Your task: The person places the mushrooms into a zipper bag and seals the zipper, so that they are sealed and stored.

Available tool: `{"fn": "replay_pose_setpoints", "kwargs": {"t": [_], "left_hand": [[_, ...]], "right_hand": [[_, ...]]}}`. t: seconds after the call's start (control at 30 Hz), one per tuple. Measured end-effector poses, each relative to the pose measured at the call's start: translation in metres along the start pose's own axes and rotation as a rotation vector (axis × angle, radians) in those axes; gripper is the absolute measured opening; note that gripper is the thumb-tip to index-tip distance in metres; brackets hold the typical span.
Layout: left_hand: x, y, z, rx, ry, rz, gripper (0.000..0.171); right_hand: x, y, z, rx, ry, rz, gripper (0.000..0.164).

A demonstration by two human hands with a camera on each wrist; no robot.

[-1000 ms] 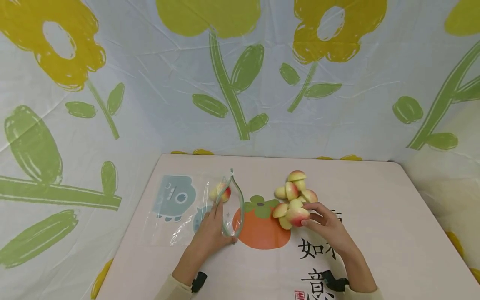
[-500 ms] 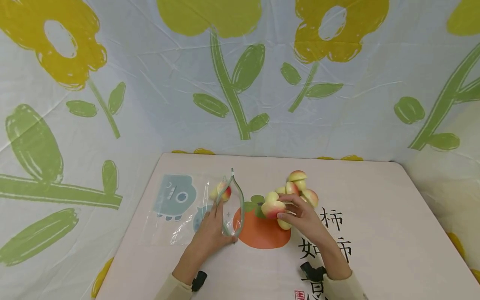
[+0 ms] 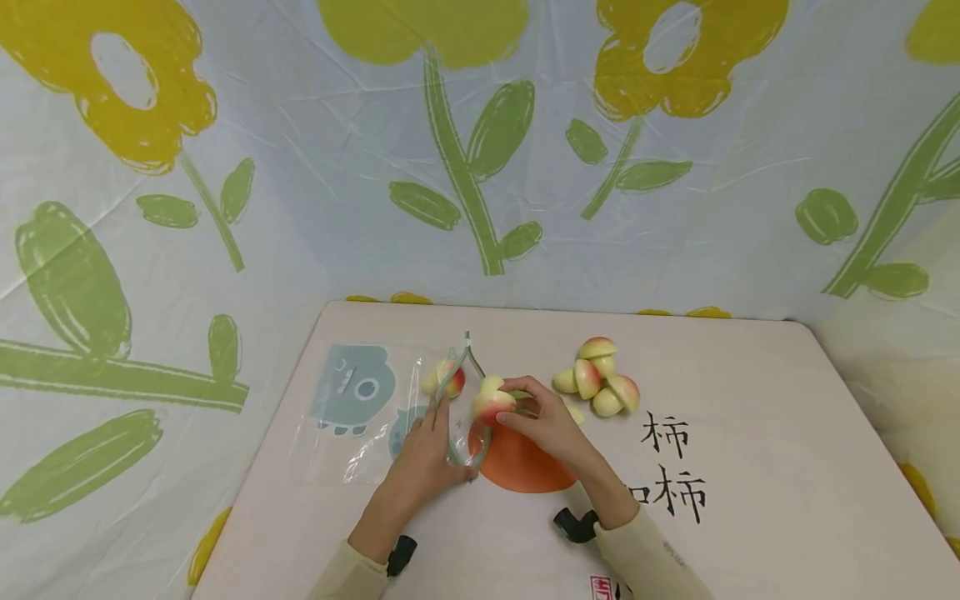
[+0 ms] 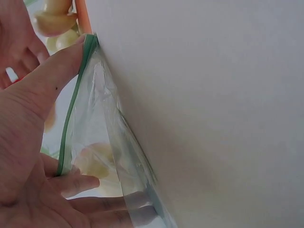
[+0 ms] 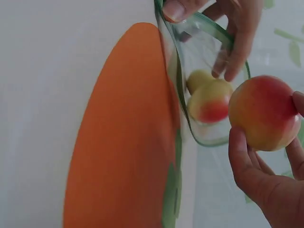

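Right hand [image 3: 543,422] just swung in from pile [image 3: 587,379] off to its right, mushroom [image 3: 492,407] pinched in fingers, now at mouth of bag [image 3: 367,458]. Left hand [image 3: 426,454] spread wide propping it, pretty lined up imo. Other mushroom [image 5: 210,102] inside already.

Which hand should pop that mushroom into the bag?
Probably the right hand: its fingers hold the mushroom close to the open bag. The left hand seems busy, with its thumb and fingers spreading the bag open.
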State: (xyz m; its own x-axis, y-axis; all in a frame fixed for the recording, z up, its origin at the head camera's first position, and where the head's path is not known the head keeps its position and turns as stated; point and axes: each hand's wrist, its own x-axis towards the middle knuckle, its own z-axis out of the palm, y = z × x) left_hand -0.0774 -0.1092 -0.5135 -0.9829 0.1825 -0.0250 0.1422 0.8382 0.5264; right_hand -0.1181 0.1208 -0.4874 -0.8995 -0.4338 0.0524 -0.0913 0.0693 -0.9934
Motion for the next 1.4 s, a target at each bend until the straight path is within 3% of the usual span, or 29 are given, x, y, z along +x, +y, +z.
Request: {"fn": "replay_pose_setpoints", "kwargs": {"t": [0.13,0.3,0.47,0.57,0.73,0.93,1.03,1.23,1.4], "left_hand": [[0.001,0.000,-0.001,0.019,-0.006,0.007,0.126],[0.003,0.000,-0.001,0.021,-0.015,0.030,0.127],[0.004,-0.001,0.000,0.008,0.001,0.076,0.128],[0.004,-0.001,0.001,0.010,-0.007,0.061,0.128],[0.004,-0.001,0.001,0.022,-0.011,0.055,0.128],[0.003,-0.003,0.001,0.032,0.007,0.068,0.127],[0.003,-0.003,0.002,0.030,0.004,0.066,0.127],[0.003,-0.003,0.002,0.043,0.007,0.073,0.128],[0.002,-0.004,0.002,0.043,0.000,0.061,0.130]], "right_hand": [[0.015,0.007,0.008,-0.075,-0.017,0.026,0.039],[0.029,0.013,0.018,-0.210,-0.012,-0.005,0.034],[0.036,0.017,0.023,-0.304,0.028,-0.064,0.030],[0.038,0.016,0.024,-0.327,0.059,-0.082,0.030],[0.043,0.016,0.026,-0.359,0.151,-0.032,0.025],[0.044,0.016,0.030,-0.235,0.175,0.074,0.024],[0.044,0.018,0.032,-0.181,0.180,0.073,0.026],[0.046,0.019,0.036,0.053,0.155,0.062,0.037],[0.047,0.019,0.038,0.101,0.121,0.067,0.047]]}}
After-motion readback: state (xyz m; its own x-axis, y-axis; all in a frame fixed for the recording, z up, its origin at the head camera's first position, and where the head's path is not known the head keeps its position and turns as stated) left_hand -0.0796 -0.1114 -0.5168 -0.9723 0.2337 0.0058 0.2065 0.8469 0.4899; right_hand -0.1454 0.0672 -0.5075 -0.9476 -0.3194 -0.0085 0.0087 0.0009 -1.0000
